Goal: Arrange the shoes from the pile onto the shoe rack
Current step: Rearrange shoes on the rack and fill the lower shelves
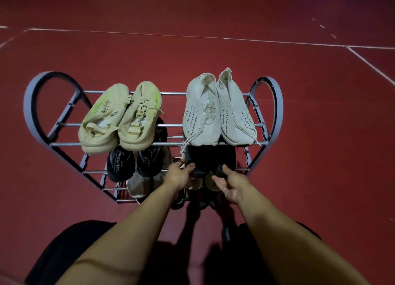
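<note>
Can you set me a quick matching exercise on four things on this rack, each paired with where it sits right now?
Things:
1. yellow-green sneakers
2. white knit sneakers
3. black printed sneakers
4. dark shoes

Places:
A. second tier, left side
B. top tier, right side
C. second tier, right side, at both hands
D. top tier, left side

Pairs: 1-D, 2-B, 3-A, 4-C. The left hand grips one dark shoe's near end; the right hand has its thumb on the other.
</note>
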The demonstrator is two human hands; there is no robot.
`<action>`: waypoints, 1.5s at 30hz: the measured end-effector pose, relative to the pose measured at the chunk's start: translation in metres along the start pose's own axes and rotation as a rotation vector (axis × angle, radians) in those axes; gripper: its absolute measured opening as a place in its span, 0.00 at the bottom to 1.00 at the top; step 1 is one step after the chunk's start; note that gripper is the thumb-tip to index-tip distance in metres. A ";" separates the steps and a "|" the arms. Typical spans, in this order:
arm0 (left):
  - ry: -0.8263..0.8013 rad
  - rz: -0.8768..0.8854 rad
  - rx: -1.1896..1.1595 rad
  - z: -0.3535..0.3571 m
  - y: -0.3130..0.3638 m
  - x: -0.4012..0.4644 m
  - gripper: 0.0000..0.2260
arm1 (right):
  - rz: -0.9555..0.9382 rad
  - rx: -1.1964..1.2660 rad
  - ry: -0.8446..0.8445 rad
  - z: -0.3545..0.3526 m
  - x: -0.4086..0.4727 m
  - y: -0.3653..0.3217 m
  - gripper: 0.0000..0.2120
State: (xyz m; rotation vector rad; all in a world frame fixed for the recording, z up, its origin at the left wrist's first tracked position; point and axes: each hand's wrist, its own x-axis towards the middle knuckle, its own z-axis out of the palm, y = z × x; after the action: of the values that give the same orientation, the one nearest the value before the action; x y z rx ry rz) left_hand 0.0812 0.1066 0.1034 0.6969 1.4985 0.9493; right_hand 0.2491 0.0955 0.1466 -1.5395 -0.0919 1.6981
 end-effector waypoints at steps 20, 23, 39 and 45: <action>-0.276 -0.074 0.961 -0.055 -0.025 -0.047 0.13 | -0.337 -1.566 -0.096 -0.010 -0.009 0.063 0.20; -0.224 -0.022 1.111 -0.072 -0.030 -0.051 0.20 | -0.382 -1.726 -0.097 -0.007 -0.009 0.068 0.30; -0.144 -0.032 1.090 -0.154 -0.064 -0.055 0.30 | -0.462 -1.969 -0.231 0.007 0.015 0.107 0.34; 0.065 -0.170 0.601 -0.154 -0.071 -0.033 0.20 | -0.431 -1.713 -0.182 0.042 0.035 0.114 0.36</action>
State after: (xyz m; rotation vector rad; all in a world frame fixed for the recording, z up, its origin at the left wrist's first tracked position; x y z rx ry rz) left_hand -0.0592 0.0164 0.0586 0.9489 1.8889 0.3853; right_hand 0.1578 0.0602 0.0658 -2.0894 -2.2289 1.2200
